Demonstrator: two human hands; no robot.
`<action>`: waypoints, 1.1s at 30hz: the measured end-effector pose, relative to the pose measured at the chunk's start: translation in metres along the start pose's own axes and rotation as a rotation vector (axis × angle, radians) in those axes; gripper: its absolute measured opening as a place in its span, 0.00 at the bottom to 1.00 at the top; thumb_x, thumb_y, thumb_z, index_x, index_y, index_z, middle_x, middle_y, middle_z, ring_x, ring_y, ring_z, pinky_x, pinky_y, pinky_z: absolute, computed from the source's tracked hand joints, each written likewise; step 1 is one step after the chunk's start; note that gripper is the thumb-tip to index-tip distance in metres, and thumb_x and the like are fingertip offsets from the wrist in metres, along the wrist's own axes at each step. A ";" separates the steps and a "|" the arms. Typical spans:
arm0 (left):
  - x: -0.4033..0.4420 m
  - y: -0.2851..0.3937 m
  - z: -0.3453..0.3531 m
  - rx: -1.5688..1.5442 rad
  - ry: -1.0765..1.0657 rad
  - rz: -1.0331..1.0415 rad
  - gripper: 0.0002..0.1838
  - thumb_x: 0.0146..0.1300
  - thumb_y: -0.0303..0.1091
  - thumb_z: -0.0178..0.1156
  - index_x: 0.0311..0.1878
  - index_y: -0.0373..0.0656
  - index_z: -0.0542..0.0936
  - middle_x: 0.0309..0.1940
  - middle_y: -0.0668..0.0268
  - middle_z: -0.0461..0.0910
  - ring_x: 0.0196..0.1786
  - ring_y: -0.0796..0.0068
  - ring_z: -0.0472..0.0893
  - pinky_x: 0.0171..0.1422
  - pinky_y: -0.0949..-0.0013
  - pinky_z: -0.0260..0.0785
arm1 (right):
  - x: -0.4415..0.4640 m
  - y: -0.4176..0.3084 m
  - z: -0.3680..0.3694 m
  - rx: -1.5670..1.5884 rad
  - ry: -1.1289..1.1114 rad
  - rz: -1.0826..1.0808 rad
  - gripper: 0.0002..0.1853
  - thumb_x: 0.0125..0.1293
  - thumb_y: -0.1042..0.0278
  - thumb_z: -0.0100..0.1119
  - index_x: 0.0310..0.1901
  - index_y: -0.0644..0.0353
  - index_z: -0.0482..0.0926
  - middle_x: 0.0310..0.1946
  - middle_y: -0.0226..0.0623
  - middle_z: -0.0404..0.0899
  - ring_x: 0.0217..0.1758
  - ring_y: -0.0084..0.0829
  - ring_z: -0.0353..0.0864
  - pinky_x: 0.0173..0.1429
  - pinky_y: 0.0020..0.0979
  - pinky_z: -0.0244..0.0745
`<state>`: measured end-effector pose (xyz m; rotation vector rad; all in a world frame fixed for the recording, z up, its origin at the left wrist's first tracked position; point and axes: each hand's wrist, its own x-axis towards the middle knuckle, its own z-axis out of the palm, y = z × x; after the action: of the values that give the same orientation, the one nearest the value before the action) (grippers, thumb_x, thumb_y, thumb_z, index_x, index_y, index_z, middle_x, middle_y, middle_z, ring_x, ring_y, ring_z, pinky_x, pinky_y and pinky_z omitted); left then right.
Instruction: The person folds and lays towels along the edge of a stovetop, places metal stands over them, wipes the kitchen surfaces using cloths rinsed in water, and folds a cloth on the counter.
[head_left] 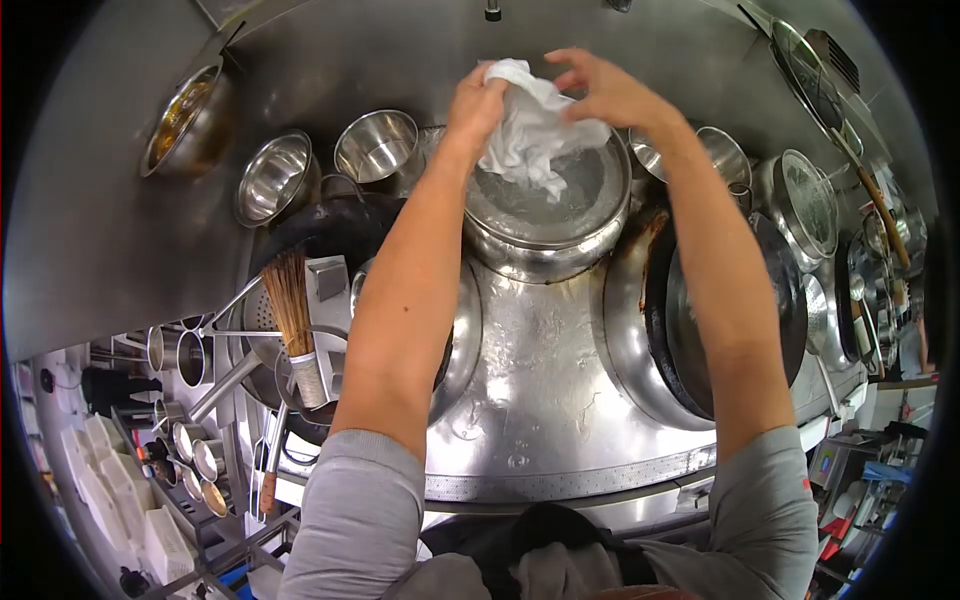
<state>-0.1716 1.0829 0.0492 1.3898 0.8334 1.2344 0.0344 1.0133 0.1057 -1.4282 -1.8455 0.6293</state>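
Both my arms reach forward over the steel range. My left hand (477,108) is closed on the upper left edge of a crumpled white cloth (528,130). On the cloth's right side, my right hand (592,88) has its fingers apart and curved, close to the cloth; whether a fingertip touches it I cannot tell. The cloth hangs over a large round steel pot (540,262) with a wet, greyish surface inside its rim.
Steel bowls (275,178) stand along the back wall. A bamboo brush (290,305) and strainers lie at left. A dark wok (745,300) sits at right beneath my forearm, with a mesh strainer (808,205) and ladles beyond. Pots hang at far left.
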 end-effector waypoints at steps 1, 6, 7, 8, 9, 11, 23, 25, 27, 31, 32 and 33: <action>-0.002 -0.011 -0.001 0.089 -0.052 -0.105 0.14 0.62 0.36 0.65 0.47 0.41 0.89 0.37 0.60 0.90 0.38 0.71 0.85 0.46 0.64 0.77 | 0.001 0.011 0.018 0.037 0.015 -0.045 0.28 0.55 0.73 0.73 0.59 0.64 0.78 0.47 0.39 0.87 0.48 0.30 0.84 0.57 0.35 0.77; -0.045 -0.092 0.005 0.944 -0.241 -0.124 0.17 0.59 0.37 0.65 0.49 0.38 0.88 0.48 0.47 0.87 0.54 0.45 0.86 0.61 0.51 0.76 | -0.003 0.103 0.121 -0.211 -0.333 0.243 0.27 0.53 0.60 0.76 0.55 0.58 0.85 0.51 0.44 0.88 0.55 0.43 0.87 0.61 0.42 0.79; -0.050 -0.103 0.008 1.058 -0.335 -0.148 0.17 0.60 0.36 0.64 0.49 0.38 0.88 0.49 0.47 0.87 0.55 0.46 0.86 0.62 0.51 0.76 | -0.003 0.135 0.148 -0.349 -0.340 0.235 0.28 0.53 0.59 0.75 0.56 0.59 0.85 0.52 0.45 0.88 0.57 0.47 0.86 0.63 0.43 0.78; -0.053 -0.112 0.010 1.169 -0.432 -0.170 0.17 0.61 0.34 0.64 0.50 0.38 0.88 0.50 0.48 0.87 0.56 0.46 0.86 0.63 0.50 0.76 | -0.008 0.153 0.165 -0.402 -0.334 0.283 0.26 0.55 0.58 0.73 0.55 0.59 0.86 0.52 0.47 0.88 0.57 0.49 0.86 0.63 0.45 0.78; -0.058 -0.111 0.012 1.279 -0.529 -0.188 0.16 0.62 0.33 0.63 0.51 0.38 0.87 0.52 0.48 0.87 0.58 0.47 0.85 0.64 0.50 0.76 | -0.015 0.160 0.177 -0.457 -0.326 0.330 0.24 0.56 0.57 0.71 0.54 0.58 0.86 0.52 0.50 0.88 0.58 0.52 0.86 0.62 0.46 0.78; -0.067 -0.105 0.013 1.316 -0.622 -0.164 0.16 0.62 0.30 0.64 0.52 0.38 0.87 0.53 0.47 0.86 0.59 0.47 0.85 0.64 0.50 0.76 | -0.037 0.161 0.189 -0.489 -0.170 0.344 0.22 0.59 0.56 0.68 0.52 0.58 0.87 0.51 0.52 0.87 0.58 0.54 0.85 0.61 0.48 0.79; -0.008 0.005 -0.006 0.468 -0.301 -0.084 0.15 0.69 0.39 0.67 0.52 0.39 0.86 0.38 0.65 0.88 0.41 0.74 0.85 0.46 0.64 0.76 | -0.015 -0.027 -0.023 0.470 0.244 0.079 0.17 0.74 0.75 0.52 0.60 0.64 0.83 0.53 0.34 0.86 0.56 0.26 0.83 0.64 0.30 0.75; 0.000 0.058 0.014 -0.005 -0.220 -0.077 0.12 0.75 0.37 0.63 0.52 0.39 0.84 0.43 0.66 0.87 0.42 0.76 0.84 0.49 0.68 0.77 | -0.003 -0.037 -0.039 0.650 0.357 -0.039 0.17 0.73 0.67 0.61 0.60 0.61 0.83 0.49 0.35 0.86 0.54 0.26 0.83 0.60 0.29 0.77; 0.006 0.110 0.030 -0.247 -0.220 -0.008 0.10 0.75 0.35 0.63 0.52 0.39 0.84 0.42 0.66 0.87 0.42 0.76 0.84 0.50 0.67 0.78 | -0.004 -0.053 -0.030 0.681 0.337 -0.025 0.21 0.74 0.59 0.62 0.61 0.65 0.81 0.52 0.36 0.86 0.56 0.28 0.83 0.63 0.33 0.76; 0.029 0.148 0.037 -0.134 -0.207 0.160 0.10 0.70 0.31 0.62 0.50 0.40 0.86 0.45 0.62 0.87 0.44 0.70 0.84 0.49 0.67 0.77 | -0.017 -0.010 0.013 0.214 -0.085 0.081 0.38 0.57 0.50 0.81 0.62 0.67 0.79 0.54 0.39 0.85 0.56 0.31 0.83 0.64 0.34 0.76; 0.031 0.150 0.034 -0.010 -0.187 0.200 0.11 0.67 0.29 0.62 0.50 0.41 0.87 0.46 0.60 0.87 0.45 0.67 0.84 0.50 0.67 0.76 | -0.020 0.008 0.026 0.204 -0.034 0.054 0.34 0.56 0.56 0.80 0.61 0.67 0.81 0.51 0.40 0.87 0.52 0.31 0.85 0.62 0.35 0.76; 0.027 0.145 0.030 0.054 -0.095 0.206 0.10 0.69 0.30 0.62 0.49 0.40 0.87 0.45 0.61 0.87 0.45 0.69 0.85 0.50 0.67 0.77 | -0.021 0.015 0.022 0.163 -0.128 0.128 0.33 0.55 0.59 0.79 0.60 0.67 0.81 0.50 0.41 0.87 0.50 0.32 0.85 0.61 0.35 0.77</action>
<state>-0.1568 1.0711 0.1986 1.5973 0.6751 1.2980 0.0292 0.9980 0.0758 -1.4338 -1.7634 0.9328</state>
